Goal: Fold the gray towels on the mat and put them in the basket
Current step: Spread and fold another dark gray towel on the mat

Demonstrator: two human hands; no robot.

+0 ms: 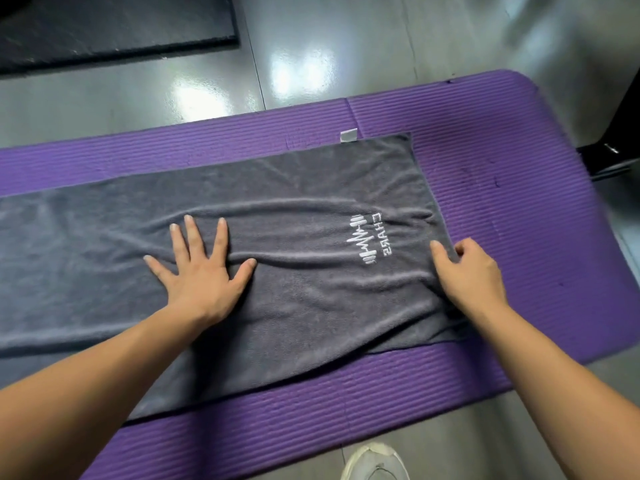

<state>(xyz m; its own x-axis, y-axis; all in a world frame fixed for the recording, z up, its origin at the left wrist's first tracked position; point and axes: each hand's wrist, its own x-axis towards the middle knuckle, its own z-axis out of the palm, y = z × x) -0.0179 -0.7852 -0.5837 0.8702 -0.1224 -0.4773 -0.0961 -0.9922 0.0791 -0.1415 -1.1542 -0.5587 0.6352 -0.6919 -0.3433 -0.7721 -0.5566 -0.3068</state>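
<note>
On the purple ribbed exercise mat in front of you, the gray towel lies spread out lengthwise, its left end running out of view. Its right short edge stops well short of the mat's rounded end. Long soft wrinkles run along the middle of the cloth.

Your left hand lies flat on the towel near its middle, palm down, fingers straight and fanned wide apart. Your right hand is at the towel's right edge, fingers curled and pinching that hem between thumb and forefinger.

Between your hands a white embroidered logo, a pulse line with lettering, faces up, closer to the right hand. A small gray label sticks out from the towel's far edge onto the mat.

The mat rests on a glossy gray floor. A black floor mat lies at the far left. A white shoe shows at the near edge.
</note>
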